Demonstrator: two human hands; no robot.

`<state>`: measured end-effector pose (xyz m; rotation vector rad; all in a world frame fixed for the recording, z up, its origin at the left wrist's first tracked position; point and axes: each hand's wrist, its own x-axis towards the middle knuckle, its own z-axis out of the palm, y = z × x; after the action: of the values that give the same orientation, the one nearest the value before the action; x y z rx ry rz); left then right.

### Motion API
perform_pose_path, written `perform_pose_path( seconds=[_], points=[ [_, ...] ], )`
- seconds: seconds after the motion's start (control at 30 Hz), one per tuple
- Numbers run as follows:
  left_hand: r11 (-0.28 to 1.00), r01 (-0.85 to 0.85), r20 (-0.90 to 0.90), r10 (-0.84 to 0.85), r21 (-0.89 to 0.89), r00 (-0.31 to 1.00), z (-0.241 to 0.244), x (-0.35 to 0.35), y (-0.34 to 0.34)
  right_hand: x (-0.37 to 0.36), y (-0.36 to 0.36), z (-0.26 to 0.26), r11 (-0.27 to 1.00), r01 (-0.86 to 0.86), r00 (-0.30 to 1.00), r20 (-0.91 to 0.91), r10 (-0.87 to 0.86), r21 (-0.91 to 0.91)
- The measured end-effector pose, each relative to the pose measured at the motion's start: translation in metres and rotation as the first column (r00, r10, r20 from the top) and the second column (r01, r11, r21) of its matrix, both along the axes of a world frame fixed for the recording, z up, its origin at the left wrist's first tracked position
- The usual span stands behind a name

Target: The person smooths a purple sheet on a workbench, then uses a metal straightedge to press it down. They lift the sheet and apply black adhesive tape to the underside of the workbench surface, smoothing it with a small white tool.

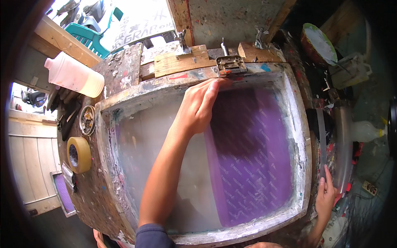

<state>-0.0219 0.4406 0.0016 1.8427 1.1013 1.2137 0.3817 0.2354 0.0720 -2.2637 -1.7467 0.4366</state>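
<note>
A wooden screen-printing frame [305, 173] with mesh, its rim caked in dried paint, lies before me. My left hand [198, 107] reaches across it to the far inner edge, near the metal hinge clamp [231, 65]. Its fingertips are partly hidden, so I cannot tell whether they grip anything. Beneath the right part of the mesh shows a purple sheet [254, 179] with repeated white lettering; my arm and hand shade part of the mesh. Off the frame's right side, my right hand [325, 195] has its fingertips at the lower end of a long grey strip [321, 139], perhaps a squeegee blade.
At left stand a plastic jug [76, 76] of pale liquid, a small tub [87, 120] of butts and a tape roll [79, 155]. Upper right holds a bowl [319, 43]. Several wood blocks [183, 60] line the back edge. Fingers [98, 238] show at lower left.
</note>
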Motion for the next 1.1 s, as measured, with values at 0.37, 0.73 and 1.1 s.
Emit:
perform_pose_path(
  seconds=[0.37, 0.73, 1.1],
  points=[
    [1.000, 0.000, 0.000, 0.000, -0.007, 1.000, 0.001, 0.000, 0.000, 0.015, -0.036, -0.020, 0.998, -0.055, 0.982, 0.177, 0.062, -0.040],
    [0.994, 0.006, 0.013, -0.008, 0.111, 1.000, -0.005, -0.006, 0.003, -0.072, -0.181, -0.019, 0.843, -0.511, 0.825, -0.178, 0.536, 0.171],
    [1.000, -0.022, -0.045, 0.022, 0.001, 0.999, 0.004, -0.003, -0.001, -0.074, -0.217, -0.060, 0.844, -0.527, 0.823, -0.192, 0.535, 0.094]
  ],
)
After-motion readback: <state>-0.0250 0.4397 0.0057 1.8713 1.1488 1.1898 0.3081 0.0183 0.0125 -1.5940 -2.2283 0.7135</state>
